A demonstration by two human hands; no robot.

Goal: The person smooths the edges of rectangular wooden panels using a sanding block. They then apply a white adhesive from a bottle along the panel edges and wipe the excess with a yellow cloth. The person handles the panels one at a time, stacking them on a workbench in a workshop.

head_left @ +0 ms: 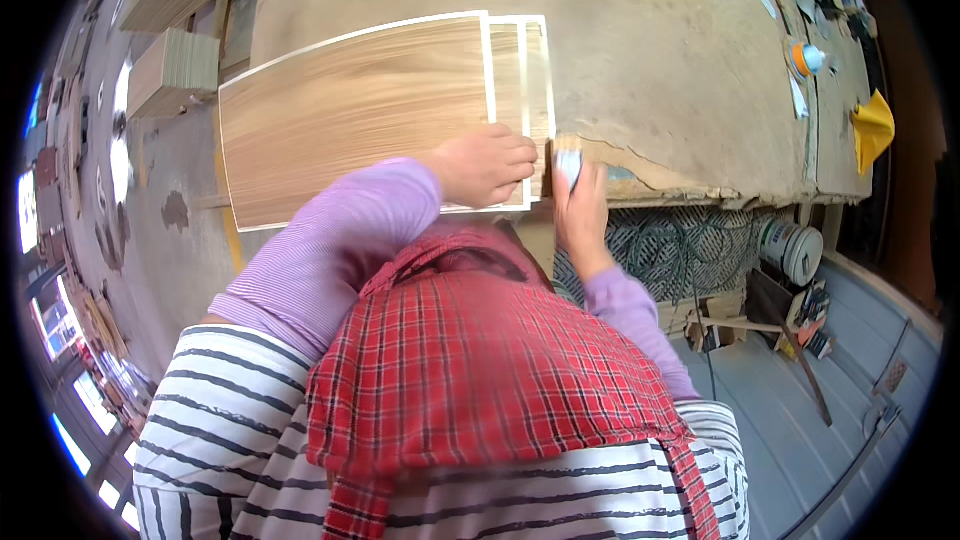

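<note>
Wood-grain panels (350, 105) with white edges lie on the worktable in front of me, overlapping in a stepped stack. My left hand (485, 168) is on the right end of the top panel, its fingers bent together over the white edges. Just right of the stack, my right hand (582, 208) is closed around a small pale tool (569, 166) with a tan end. That tool is close beside the panels' right edges; its exact kind is unclear, and my fingers partly cover it.
The brown tabletop (660, 60) has a torn, worn front edge. Stacks of boards (174, 72) stand at the far left. An orange-and-white bottle (804, 59) and a yellow cloth (874, 132) are at the right. Below the table sits a white bucket (792, 250).
</note>
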